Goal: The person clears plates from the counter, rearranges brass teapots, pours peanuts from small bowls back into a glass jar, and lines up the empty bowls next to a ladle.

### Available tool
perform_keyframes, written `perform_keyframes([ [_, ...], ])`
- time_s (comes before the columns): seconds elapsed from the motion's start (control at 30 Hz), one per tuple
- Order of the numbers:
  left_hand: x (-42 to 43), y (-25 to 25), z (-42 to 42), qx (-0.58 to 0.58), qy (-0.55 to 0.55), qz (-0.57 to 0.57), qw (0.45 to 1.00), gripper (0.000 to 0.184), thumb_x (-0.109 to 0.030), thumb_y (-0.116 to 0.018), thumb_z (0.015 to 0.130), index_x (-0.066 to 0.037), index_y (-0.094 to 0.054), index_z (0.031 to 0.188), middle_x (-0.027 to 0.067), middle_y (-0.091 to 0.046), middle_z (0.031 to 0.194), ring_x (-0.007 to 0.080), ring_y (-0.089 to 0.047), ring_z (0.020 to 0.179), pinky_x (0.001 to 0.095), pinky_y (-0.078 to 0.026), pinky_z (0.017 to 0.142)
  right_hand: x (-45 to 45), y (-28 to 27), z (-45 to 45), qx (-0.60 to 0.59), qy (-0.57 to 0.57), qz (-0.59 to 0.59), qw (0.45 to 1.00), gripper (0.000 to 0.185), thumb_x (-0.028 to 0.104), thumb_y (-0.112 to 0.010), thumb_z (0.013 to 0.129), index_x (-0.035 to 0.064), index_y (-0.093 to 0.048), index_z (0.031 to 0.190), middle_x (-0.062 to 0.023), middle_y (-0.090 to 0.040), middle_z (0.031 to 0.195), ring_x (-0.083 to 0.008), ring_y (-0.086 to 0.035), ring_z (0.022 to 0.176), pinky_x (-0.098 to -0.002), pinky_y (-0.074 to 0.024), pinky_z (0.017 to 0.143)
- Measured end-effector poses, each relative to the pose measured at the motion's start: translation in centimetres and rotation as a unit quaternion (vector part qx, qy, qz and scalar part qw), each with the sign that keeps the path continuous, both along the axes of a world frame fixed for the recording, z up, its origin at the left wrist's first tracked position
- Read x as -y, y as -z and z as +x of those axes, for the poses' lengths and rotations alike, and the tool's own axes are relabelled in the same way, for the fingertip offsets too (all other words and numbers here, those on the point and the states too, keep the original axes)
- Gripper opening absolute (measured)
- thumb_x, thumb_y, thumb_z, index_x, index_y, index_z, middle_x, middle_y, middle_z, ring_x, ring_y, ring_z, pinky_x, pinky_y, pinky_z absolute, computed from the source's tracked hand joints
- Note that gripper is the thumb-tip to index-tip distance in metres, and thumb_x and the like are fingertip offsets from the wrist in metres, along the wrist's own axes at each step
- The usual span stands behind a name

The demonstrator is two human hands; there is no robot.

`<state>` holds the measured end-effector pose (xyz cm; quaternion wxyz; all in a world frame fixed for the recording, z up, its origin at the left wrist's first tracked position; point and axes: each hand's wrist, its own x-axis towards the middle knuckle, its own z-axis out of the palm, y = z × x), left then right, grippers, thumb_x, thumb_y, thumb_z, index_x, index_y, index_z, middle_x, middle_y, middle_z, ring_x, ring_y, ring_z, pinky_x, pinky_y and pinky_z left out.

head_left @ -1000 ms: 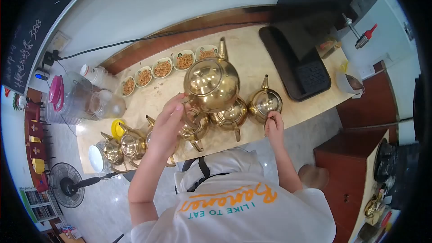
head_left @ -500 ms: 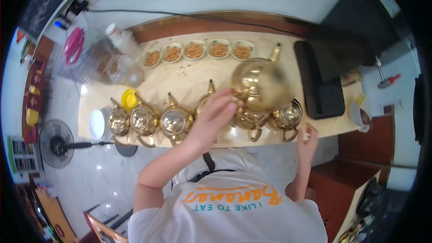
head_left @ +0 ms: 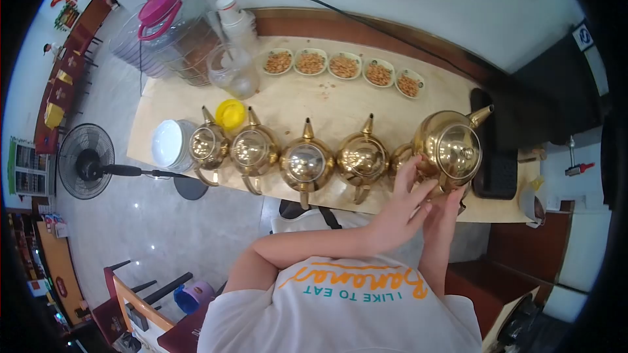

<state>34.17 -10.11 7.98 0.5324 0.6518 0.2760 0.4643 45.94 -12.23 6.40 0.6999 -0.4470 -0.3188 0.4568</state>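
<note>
A large brass teapot [head_left: 451,147] is held up at the right end of a row of brass teapots, its spout toward the upper right. My right hand [head_left: 445,212] is closed at its handle, partly hidden behind my left. My left hand [head_left: 398,212] has its fingers apart, fingertips by the near side of the same pot. Just left of it, another teapot [head_left: 399,155] is partly covered. Further left stand more brass teapots, among them one [head_left: 362,157] with its handle toward me and one [head_left: 306,162] beside it.
Small dishes of nuts [head_left: 343,65] line the back of the table. At the left are a yellow lid [head_left: 230,114], white bowls [head_left: 169,144], a clear jug [head_left: 233,75] and a pink-lidded container [head_left: 160,10]. A black tray [head_left: 494,180] lies right; a fan [head_left: 86,160] stands left.
The large teapot has moved right and its spout has swung toward the right. My left hand has come off its handle, and my right hand has closed there. The view has shifted.
</note>
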Motion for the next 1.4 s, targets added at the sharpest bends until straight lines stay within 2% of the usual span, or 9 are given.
perform_keyframes([
  [0.1, 0.2, 1.0, -1.3, -0.043, -0.008, 0.034, 0.998, 0.041, -0.004, -0.053, 0.08, 0.001, -0.043, 0.119, 0.0245, -0.006, 0.137, 0.0438, -0.018, 0.126, 0.044, -0.025, 0.101, -0.6, 0.4, -0.5, -0.193, -0.07, -0.024, 0.979, 0.064, 0.033, -0.052, 0.087, 0.0146, -0.016, 0.137, -0.0122, -0.035, 0.132, -0.0267, -0.041, 0.117, -0.0423, -0.0377, 0.095],
  [0.27, -0.2, -0.8, -5.2, -0.132, 0.006, 0.085, 0.988, 0.046, -0.006, -0.055, 0.079, 0.001, -0.04, 0.122, 0.0261, -0.006, 0.137, 0.0442, -0.036, 0.116, 0.0385, -0.038, 0.094, -2.4, 2.0, -2.5, -0.204, -0.018, -0.114, 0.972, 0.046, 0.035, -0.045, 0.089, 0.0084, -0.036, 0.126, -0.0121, -0.05, 0.117, -0.0244, -0.053, 0.101, -0.0384, -0.048, 0.08],
  [0.37, -0.9, -1.4, -7.6, -0.095, 0.06, 0.043, 0.993, 0.047, -0.013, -0.055, 0.082, -0.004, -0.039, 0.126, 0.0257, -0.005, 0.138, 0.0435, -0.011, 0.129, 0.0451, -0.026, 0.101, -3.0, 1.6, -3.8, -0.211, -0.078, -0.104, 0.969, 0.044, 0.035, -0.047, 0.088, 0.0035, -0.044, 0.119, -0.0135, -0.055, 0.11, -0.0243, -0.054, 0.098, -0.0385, -0.048, 0.08],
  [0.47, -1.5, -1.7, -10.7, -0.064, 0.087, 0.038, 0.993, 0.048, -0.015, -0.057, 0.082, -0.007, -0.041, 0.126, 0.0239, -0.008, 0.139, 0.0408, -0.011, 0.131, 0.0449, -0.026, 0.102, -3.9, 0.8, -5.8, -0.225, -0.07, -0.075, 0.969, 0.042, 0.033, -0.045, 0.089, 0.0015, -0.046, 0.117, -0.0149, -0.055, 0.109, -0.028, -0.054, 0.099, -0.0417, -0.047, 0.081],
  [0.6, -2.1, -1.9, -22.0, -0.205, -0.218, 0.049, 0.953, 0.05, -0.014, -0.063, 0.075, -0.005, -0.045, 0.121, 0.0216, -0.039, 0.125, 0.0379, -0.033, 0.12, 0.043, -0.029, 0.097, -4.4, 0.4, -6.5, -0.252, -0.024, -0.109, 0.961, 0.055, 0.037, -0.049, 0.086, 0.003, -0.034, 0.127, -0.02, -0.042, 0.123, -0.0393, -0.047, 0.106, -0.0484, -0.0424, 0.086],
  [0.7, -1.9, 1.2, -34.7, -0.302, -0.594, 0.118, 0.736, 0.044, -0.008, -0.06, 0.077, -0.001, -0.045, 0.118, 0.0159, -0.044, 0.12, 0.0276, -0.044, 0.108, 0.0375, -0.037, 0.089, -4.2, 1.0, -6.2, -0.264, -0.006, -0.109, 0.958, 0.063, 0.04, -0.051, 0.084, 0.0038, -0.031, 0.13, -0.0209, -0.037, 0.127, -0.0416, -0.042, 0.111, -0.0491, -0.0406, 0.088],
  [0.83, 2.9, 11.1, -47.6, 0.007, -0.767, -0.205, 0.608, 0.052, -0.024, -0.054, 0.086, -0.008, -0.029, 0.13, 0.0134, -0.043, 0.12, 0.0258, -0.05, 0.098, 0.0367, -0.046, 0.08, -4.1, 0.0, -7.0, -0.252, 0.013, -0.088, 0.963, 0.063, 0.041, -0.052, 0.083, 0.004, -0.033, 0.129, -0.021, -0.039, 0.125, -0.0402, -0.044, 0.109, -0.0456, -0.041, 0.088],
  [1.03, 1.2, 17.3, -45.8, 0.151, -0.501, -0.402, 0.751, 0.057, -0.034, -0.05, 0.088, -0.012, -0.018, 0.13, 0.0217, -0.054, 0.104, 0.032, -0.059, 0.082, 0.0385, -0.051, 0.072, -4.2, -1.7, -7.8, -0.252, 0.037, -0.082, 0.964, 0.061, 0.042, -0.049, 0.083, 0.004, -0.034, 0.129, -0.0207, -0.041, 0.123, -0.0397, -0.046, 0.107, -0.0446, -0.0424, 0.086],
  [1.4, -3.3, 20.3, -46.9, 0.227, -0.598, -0.365, 0.677, 0.044, -0.009, -0.048, 0.088, -0.015, -0.013, 0.114, 0.0258, -0.041, 0.11, 0.0353, -0.062, 0.077, 0.041, -0.057, 0.065, -3.8, -2.2, -8.7, -0.261, 0.01, -0.042, 0.964, 0.061, 0.038, -0.051, 0.084, 0.0038, -0.032, 0.13, -0.02, -0.036, 0.127, -0.0394, -0.038, 0.115, -0.0459, -0.0344, 0.096],
])
